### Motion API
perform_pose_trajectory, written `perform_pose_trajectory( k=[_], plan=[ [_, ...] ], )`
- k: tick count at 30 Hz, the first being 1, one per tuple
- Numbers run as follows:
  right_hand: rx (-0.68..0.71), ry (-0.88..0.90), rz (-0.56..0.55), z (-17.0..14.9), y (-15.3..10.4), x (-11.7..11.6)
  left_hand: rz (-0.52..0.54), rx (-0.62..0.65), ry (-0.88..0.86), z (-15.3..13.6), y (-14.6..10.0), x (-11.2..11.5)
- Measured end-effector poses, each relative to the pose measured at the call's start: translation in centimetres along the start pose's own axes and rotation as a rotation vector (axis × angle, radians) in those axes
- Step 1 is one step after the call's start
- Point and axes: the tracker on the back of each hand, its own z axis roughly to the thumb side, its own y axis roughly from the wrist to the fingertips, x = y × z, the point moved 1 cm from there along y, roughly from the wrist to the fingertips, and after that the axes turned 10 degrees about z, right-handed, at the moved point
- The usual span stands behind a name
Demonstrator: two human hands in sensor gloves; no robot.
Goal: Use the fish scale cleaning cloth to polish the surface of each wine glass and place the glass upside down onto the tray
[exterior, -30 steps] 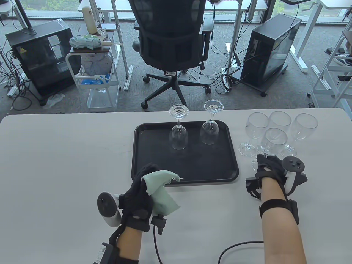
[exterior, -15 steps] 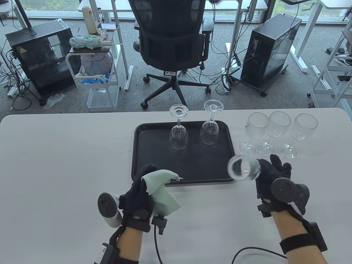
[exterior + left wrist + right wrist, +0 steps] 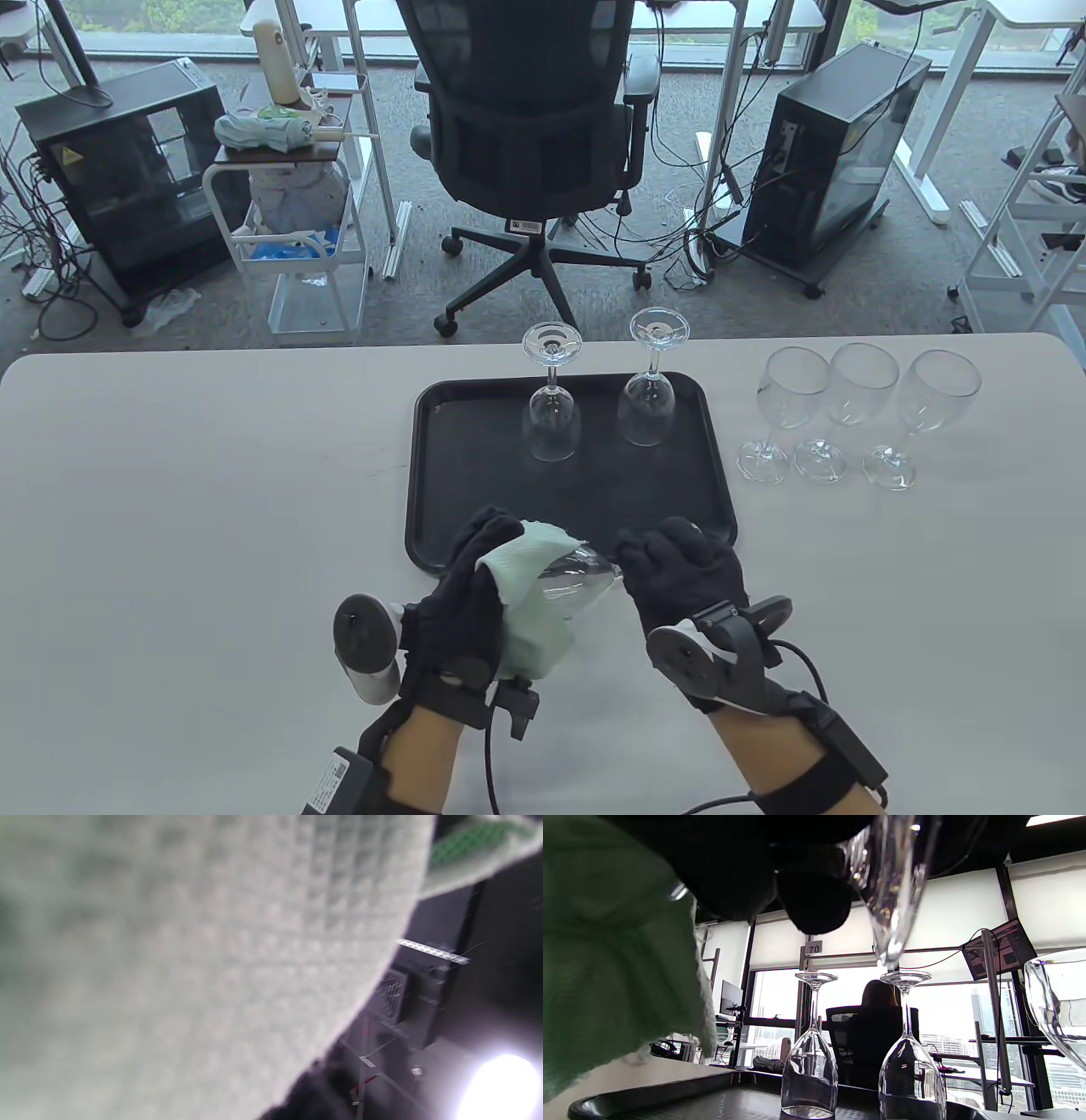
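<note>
Both hands grip — right fingers (image 3: 670, 552) on glass (image 3: 577, 581), left on cloth (image 3: 530, 594).

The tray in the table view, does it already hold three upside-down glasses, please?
No, the tray holds only two upside-down glasses, the left one and the right one, both near its far edge.

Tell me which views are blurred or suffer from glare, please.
Left wrist view: the green cloth fills the frame, blurred, with a white glare spot at the lower right. Right wrist view: bright windows backlight the two upturned glasses, the right hand a dark shape. Table view: sharp, evenly lit.
</note>
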Motion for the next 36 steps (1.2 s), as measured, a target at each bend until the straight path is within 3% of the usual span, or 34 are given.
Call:
perform_pose_trajectory(
  k=[6, 9, 11, 13, 14, 16, 20, 22, 23, 25, 29, 31, 33, 36],
  plan=[
    [0.081, 0.0, -0.093, -0.1, -0.7, 0.3, 0.054, -0.014, 0.035, -0.2, -0.1, 0.1],
    [0.136, 0.302, -0.115, -2.6, -1.0, 0.0, 0.104, -0.001, 0.048, -0.4, -0.1, -0.4],
    [0.059, 0.545, -0.139, -5.6, -1.3, -1.0, 0.111, -0.008, 0.002, -0.6, 0.0, -0.8],
    [-0.002, 0.811, -0.092, -7.9, -1.4, -2.5, 0.085, -0.007, -0.06, -0.7, 0.3, -1.0],
    [0.002, 0.844, -0.082, -8.1, -1.4, -2.7, 0.073, -0.008, -0.077, -0.7, 0.4, -1.0],
    [0.086, 1.066, -0.032, -8.3, -1.2, -3.7, 0.041, -0.009, -0.066, -0.7, 0.3, -0.6],
    [0.027, 1.112, 0.017, -8.1, -0.9, -4.5, 0.035, 0.034, -0.058, -0.4, 0.0, -0.5],
    [-0.107, 1.236, 0.184, -7.9, -0.8, -5.3, 0.044, 0.109, 0.002, 0.1, 0.0, -0.5],
    [-0.089, 1.356, 0.249, -7.8, -1.0, -5.6, 0.051, 0.139, 0.034, 0.3, 0.0, -0.6],
    [-0.045, 1.296, 0.206, -7.6, -1.0, -5.2, 0.027, 0.146, 0.039, 0.6, 0.2, -0.8],
    [0.222, 0.751, -0.066, -6.7, -1.5, -2.4, 0.039, 0.062, -0.014, 0.3, 0.2, -1.3],
    [0.304, 0.581, -0.177, -6.4, -1.9, -1.4, -0.01, 0.003, -0.09, -0.3, 0.2, -1.1],
    [0.273, 0.644, -0.196, -6.5, -2.0, -1.1, 0.0, -0.001, -0.106, -0.4, 0.1, -0.8],
    [0.136, 0.905, -0.073, -7.2, -1.6, -1.9, -0.006, 0.065, -0.063, 0.2, 0.0, -0.6]
  ],
)
